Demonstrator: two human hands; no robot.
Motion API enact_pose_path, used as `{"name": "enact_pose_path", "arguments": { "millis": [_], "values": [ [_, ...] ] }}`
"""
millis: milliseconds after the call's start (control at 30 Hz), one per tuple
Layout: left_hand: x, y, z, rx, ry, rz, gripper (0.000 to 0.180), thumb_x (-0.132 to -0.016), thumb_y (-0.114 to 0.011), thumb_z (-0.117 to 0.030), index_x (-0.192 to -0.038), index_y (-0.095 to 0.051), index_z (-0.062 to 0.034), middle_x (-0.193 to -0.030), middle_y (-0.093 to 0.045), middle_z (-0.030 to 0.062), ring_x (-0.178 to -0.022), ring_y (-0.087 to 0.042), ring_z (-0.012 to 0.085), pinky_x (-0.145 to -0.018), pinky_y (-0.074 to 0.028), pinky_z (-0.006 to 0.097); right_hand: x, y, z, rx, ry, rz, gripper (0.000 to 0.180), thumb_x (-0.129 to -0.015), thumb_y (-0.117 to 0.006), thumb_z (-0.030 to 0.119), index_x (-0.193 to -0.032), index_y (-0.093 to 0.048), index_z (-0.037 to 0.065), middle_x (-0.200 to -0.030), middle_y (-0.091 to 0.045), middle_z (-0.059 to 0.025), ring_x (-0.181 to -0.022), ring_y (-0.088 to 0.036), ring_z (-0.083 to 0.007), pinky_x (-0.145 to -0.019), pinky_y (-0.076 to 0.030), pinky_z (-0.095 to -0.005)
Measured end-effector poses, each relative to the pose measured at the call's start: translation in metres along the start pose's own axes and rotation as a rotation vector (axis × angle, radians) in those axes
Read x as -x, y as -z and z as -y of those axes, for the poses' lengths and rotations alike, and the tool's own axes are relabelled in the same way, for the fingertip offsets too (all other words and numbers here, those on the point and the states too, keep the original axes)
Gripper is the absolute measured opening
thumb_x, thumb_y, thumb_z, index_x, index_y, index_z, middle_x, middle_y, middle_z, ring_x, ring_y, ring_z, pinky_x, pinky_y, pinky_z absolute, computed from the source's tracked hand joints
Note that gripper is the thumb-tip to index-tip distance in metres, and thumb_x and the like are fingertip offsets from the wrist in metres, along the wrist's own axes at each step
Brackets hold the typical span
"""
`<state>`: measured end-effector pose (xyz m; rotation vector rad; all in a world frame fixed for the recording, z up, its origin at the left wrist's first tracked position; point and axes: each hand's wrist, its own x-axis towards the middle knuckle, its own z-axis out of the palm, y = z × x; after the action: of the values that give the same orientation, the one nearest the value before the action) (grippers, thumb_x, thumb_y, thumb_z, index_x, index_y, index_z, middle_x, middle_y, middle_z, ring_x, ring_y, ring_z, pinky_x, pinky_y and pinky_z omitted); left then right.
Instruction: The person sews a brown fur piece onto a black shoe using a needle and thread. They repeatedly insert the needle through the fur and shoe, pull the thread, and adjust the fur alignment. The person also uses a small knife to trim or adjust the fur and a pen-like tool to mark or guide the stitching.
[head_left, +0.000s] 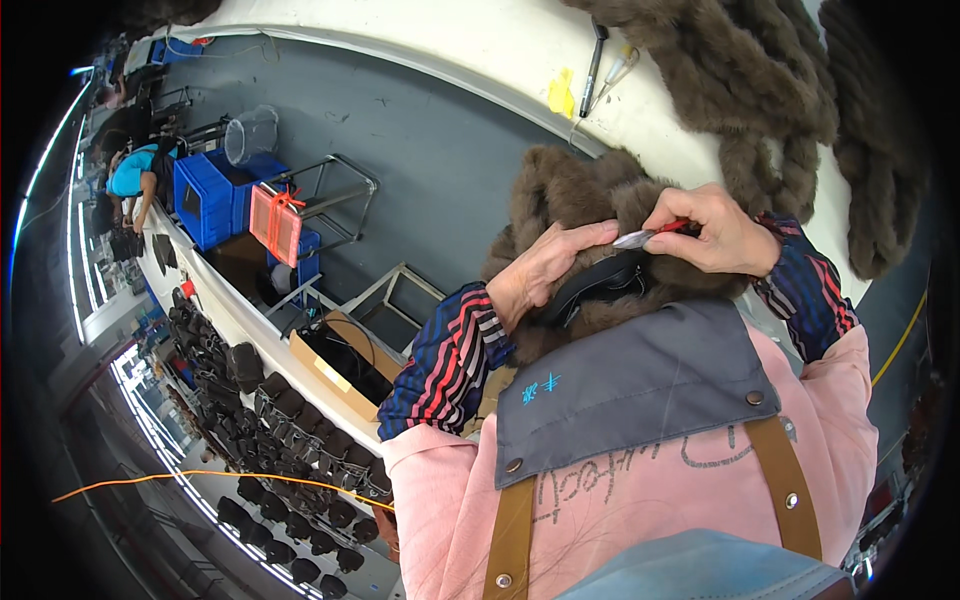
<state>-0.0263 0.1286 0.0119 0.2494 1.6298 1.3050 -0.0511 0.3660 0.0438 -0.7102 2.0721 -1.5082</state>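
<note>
The brown fur piece (560,185) sits bunched just above my lap, in front of the apron bib (640,390), with a black lining (605,280) showing in its middle. My right hand (712,228) pinches a small red-handled tool (678,227) between thumb and fingers, its pale metal end pointing left over the fur, close to the tip of an outstretched left digit. My left hand (545,262) rests on the fur beside the black lining; the fur hides its other fingers, so I can't tell how firmly they close on it.

Farther out, the white worktable (500,65) curves across the top of my view. On it lie a yellow scrap (561,93), a black pen (594,72) and a slim tool with a clear handle (625,62), near more brown furs (720,70) at the right.

Past the grey floor (420,150), to the left, I see blue crates (200,195), a mesh bin (251,135), a pink panel (275,225) tied with red cord and an open cardboard box (325,375). Beyond them, a co-worker in a blue top (130,175) bends over another table.
</note>
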Motion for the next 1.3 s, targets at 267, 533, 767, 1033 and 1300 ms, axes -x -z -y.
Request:
{"name": "enact_pose_path", "arguments": {
  "millis": [267,533,767,1033,1300],
  "values": [
    [-0.004,-0.004,-0.007,0.247,-0.056,-0.023,0.122,-0.039,-0.04,-0.089,-0.121,-0.041,0.0018,-0.122,-0.044,0.0179,-0.117,-0.039,0.0282,-0.1,-0.026,0.037,0.007,0.005,-0.001,0.23,0.128,-0.02,0.015,-0.069,-0.066,0.014,-0.071,-0.054,0.004,-0.058,-0.053,-0.007,-0.05,-0.052,-0.0233,-0.044,-0.037,-0.03],
    [-0.011,0.001,0.026,0.112,-0.153,-0.024,0.106,-0.047,-0.053,-0.075,-0.119,-0.043,0.0026,-0.121,-0.046,0.0151,-0.116,-0.04,0.0249,-0.1,-0.026,0.036,0.003,0.001,0.002,0.29,0.144,0.001,0.016,-0.07,-0.065,0.016,-0.072,-0.054,0.005,-0.059,-0.054,-0.0069,-0.051,-0.052,-0.0234,-0.045,-0.037,-0.0315],
    [-0.008,-0.003,-0.019,0.562,0.252,-0.048,0.051,-0.082,-0.05,-0.034,-0.117,-0.044,0.0025,-0.12,-0.047,0.011,-0.113,-0.044,0.0197,-0.097,-0.031,0.031,0.002,-0.005,-0.002,0.306,0.168,-0.032,0.017,-0.07,-0.065,0.017,-0.073,-0.053,0.005,-0.06,-0.054,-0.0075,-0.053,-0.053,-0.0243,-0.046,-0.037,-0.0324],
    [-0.009,0.0,-0.021,0.594,0.335,-0.046,0.056,-0.081,-0.05,-0.04,-0.116,-0.046,0.0032,-0.12,-0.048,0.0117,-0.112,-0.044,0.0213,-0.096,-0.032,0.032,-0.003,-0.005,0.003,0.327,0.129,-0.001,0.017,-0.07,-0.065,0.017,-0.072,-0.052,0.005,-0.059,-0.053,-0.0081,-0.052,-0.052,-0.0255,-0.046,-0.037,-0.0329],
    [0.0,-0.001,-0.014,0.261,0.119,-0.074,0.083,-0.075,-0.03,-0.067,-0.118,-0.044,0.0028,-0.12,-0.047,0.0153,-0.114,-0.042,0.027,-0.099,-0.027,0.034,-0.005,-0.002,0.003,0.299,0.085,0.033,0.017,-0.07,-0.065,0.017,-0.071,-0.053,0.005,-0.058,-0.053,-0.0084,-0.05,-0.05,-0.0264,-0.045,-0.036,-0.0335]
  ]
}}
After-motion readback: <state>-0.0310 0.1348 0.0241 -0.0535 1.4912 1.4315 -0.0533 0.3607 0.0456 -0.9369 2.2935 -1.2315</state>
